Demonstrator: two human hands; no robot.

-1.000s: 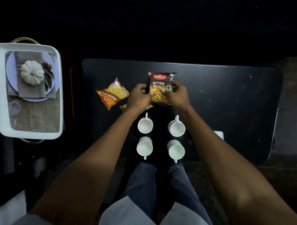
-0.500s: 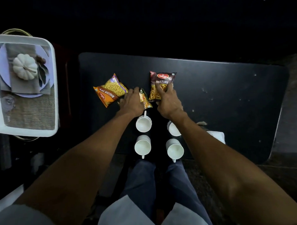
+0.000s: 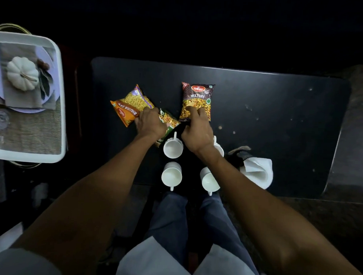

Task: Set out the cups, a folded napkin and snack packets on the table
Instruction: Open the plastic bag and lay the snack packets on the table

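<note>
Three snack packets lie on the black table (image 3: 280, 112): an orange Bhujia Sev packet (image 3: 129, 106), a green and yellow packet (image 3: 168, 122) and a brown Mixture packet (image 3: 197, 98). My left hand (image 3: 151, 124) covers the green packet's left part, fingers curled on it, beside the orange one. My right hand (image 3: 195, 130) presses its fingers on the Mixture packet's lower edge. Several white cups stand in a square at the front: one (image 3: 173, 147) between my wrists, one (image 3: 172, 175) and one (image 3: 210, 178) nearer me, one (image 3: 219, 148) mostly hidden under my right wrist. A folded white napkin (image 3: 257, 173) lies at the front right.
A white tray (image 3: 61, 104) stands off the table's left side, holding a woven mat, a plate, a grey cloth and a white pumpkin (image 3: 22, 73). My knees are under the table's front edge. The right half of the table shows only small crumbs.
The Mixture packet, held up by both hands a second ago, now lies flat on the table under my right fingers. My left hand has shifted left onto the green packet.
</note>
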